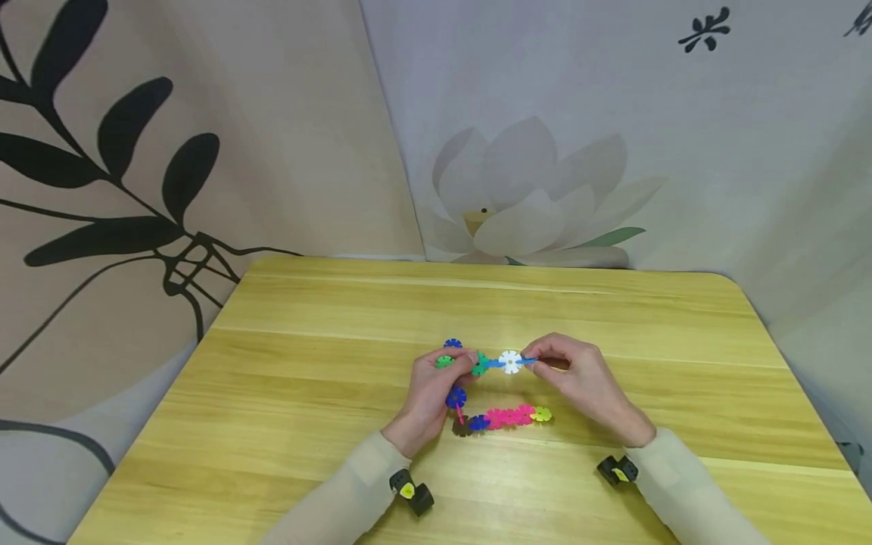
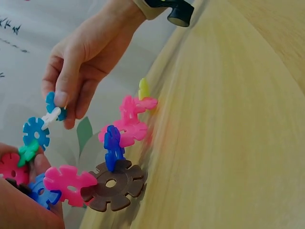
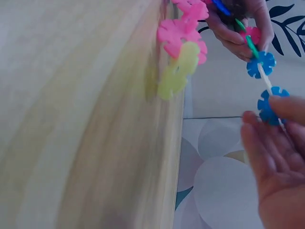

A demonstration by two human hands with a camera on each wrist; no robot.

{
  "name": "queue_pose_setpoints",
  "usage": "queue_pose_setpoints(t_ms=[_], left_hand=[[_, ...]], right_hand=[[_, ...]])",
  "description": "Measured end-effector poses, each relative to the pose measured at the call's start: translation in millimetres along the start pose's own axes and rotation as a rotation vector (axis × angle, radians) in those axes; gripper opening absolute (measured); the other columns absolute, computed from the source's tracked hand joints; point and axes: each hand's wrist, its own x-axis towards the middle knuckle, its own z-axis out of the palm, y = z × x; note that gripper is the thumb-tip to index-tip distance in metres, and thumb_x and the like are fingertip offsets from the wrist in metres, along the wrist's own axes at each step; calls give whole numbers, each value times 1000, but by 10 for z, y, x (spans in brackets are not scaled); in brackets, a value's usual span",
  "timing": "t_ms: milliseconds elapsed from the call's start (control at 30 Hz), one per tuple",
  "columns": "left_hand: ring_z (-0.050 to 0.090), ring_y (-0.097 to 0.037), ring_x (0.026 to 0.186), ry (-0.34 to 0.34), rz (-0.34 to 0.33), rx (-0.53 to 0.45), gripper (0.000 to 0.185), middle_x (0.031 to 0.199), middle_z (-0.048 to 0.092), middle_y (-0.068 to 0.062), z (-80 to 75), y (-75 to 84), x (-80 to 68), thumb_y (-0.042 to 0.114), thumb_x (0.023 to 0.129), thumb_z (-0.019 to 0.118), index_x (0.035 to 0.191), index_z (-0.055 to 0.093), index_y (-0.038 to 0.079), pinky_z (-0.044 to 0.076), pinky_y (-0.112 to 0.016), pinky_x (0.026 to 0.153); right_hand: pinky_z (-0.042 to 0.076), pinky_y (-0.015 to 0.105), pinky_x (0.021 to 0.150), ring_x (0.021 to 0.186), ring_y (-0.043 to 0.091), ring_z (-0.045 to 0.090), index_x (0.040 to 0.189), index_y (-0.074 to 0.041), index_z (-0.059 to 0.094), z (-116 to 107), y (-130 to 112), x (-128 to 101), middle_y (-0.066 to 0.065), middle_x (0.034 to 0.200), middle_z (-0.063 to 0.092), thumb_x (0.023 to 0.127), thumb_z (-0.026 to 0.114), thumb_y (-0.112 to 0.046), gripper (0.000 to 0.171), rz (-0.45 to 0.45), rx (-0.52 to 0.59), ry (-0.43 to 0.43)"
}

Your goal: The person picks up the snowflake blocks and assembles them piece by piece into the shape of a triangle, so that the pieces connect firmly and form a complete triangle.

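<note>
A chain of slotted, flower-shaped plastic discs runs between the two hands. My left hand (image 1: 431, 392) grips it near a green disc (image 1: 480, 365), partly hiding the discs there. Thumb and fingers of my right hand (image 1: 584, 376) pinch a light blue disc (image 3: 269, 107) at the chain's right end. Beside that sits a white disc (image 1: 510, 362), joined to another light blue disc (image 2: 36, 133). Below the left hand, the chain continues through a dark blue disc (image 1: 456, 396) and a brown disc (image 2: 113, 186), then several pink discs (image 1: 509, 417), ending in a yellow disc (image 1: 541, 414).
Both hands work over a wooden table (image 1: 306, 424). Behind it hangs a pale backdrop (image 1: 681, 151) printed with leaves and a large flower. Each wrist wears a small black camera, one on the left (image 1: 412, 492) and one on the right (image 1: 618, 470).
</note>
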Motion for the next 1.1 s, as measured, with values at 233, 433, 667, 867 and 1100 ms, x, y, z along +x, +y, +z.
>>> queue_pose_setpoints(t_ms=[233, 433, 667, 867, 1100], left_hand=[[70, -15, 84, -22, 7, -9, 15, 106, 70, -7, -49, 13, 8, 11, 93, 76, 104, 77, 1, 59, -37, 91], [69, -18, 98, -94, -13, -30, 18, 113, 75, -11, -116, 72, 12, 20, 100, 67, 99, 78, 6, 53, -42, 100], [57, -25, 127, -232, -89, 103, 52, 121, 75, -11, -252, 230, 70, 56, 102, 53, 94, 81, 13, 30, -59, 118], [58, -24, 125, -344, -70, 322, 47, 119, 76, -5, -283, 318, 156, 52, 102, 57, 105, 79, 11, 31, -58, 112], [67, -21, 91, -358, -40, 384, 28, 106, 76, -5, -298, 312, 152, 21, 95, 76, 115, 77, 2, 56, -44, 90]], right_hand=[[57, 33, 94, 111, 28, 70, 141, -2, 57, -48, 13, -21, 16, 135, 64, 100, 70, -16, 45, 155, 134, -168], [60, 32, 86, 98, 35, 74, 129, 0, 66, -5, -51, 39, 13, 108, 74, 104, 65, -27, 37, 222, 195, -202], [61, 31, 84, 93, 36, 75, 118, 2, 71, 29, -110, 85, 10, 99, 75, 103, 66, -23, 30, 235, 178, -212], [61, 29, 82, 94, 35, 74, 118, 1, 72, 69, -123, 138, 6, 98, 75, 104, 66, -26, 31, 206, 149, -225], [60, 31, 85, 95, 35, 73, 118, 3, 71, 109, -128, 203, 8, 100, 75, 105, 64, -24, 31, 185, 152, -238]])
